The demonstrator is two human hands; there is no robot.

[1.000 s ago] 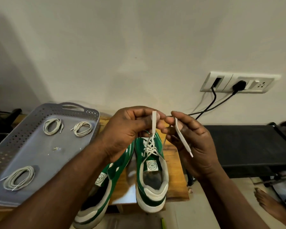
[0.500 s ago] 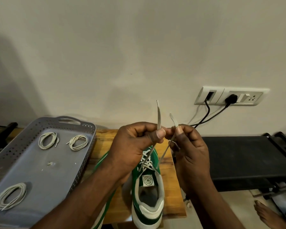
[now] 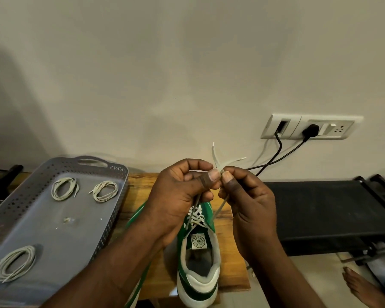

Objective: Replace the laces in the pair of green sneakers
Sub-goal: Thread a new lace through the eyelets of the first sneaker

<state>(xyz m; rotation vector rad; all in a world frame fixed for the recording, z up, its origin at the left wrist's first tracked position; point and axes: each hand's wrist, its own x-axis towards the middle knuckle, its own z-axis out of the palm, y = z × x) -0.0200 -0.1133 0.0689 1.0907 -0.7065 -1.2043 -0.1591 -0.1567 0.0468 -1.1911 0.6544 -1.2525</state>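
A green and white sneaker (image 3: 198, 263) stands on the wooden table (image 3: 231, 252), heel towards me, with a white lace (image 3: 196, 216) crossed through its eyelets. My left hand (image 3: 178, 196) and my right hand (image 3: 247, 203) meet above its toe. Each pinches one end of that lace between thumb and fingers. The two lace tips (image 3: 218, 158) stick up, crossed, above my fingers. The second green sneaker (image 3: 140, 221) lies to the left, mostly hidden under my left forearm.
A grey perforated tray (image 3: 60, 227) on the left holds three coiled white laces (image 3: 65, 188). A black rack (image 3: 331, 214) stands to the right. Black cables (image 3: 276, 161) hang from a wall socket (image 3: 309, 127). A bare foot (image 3: 362, 287) shows at the lower right.
My hands have come together above the sneaker, and the two lace ends now cross above my fingers. The view has tilted upwards, showing more wall.
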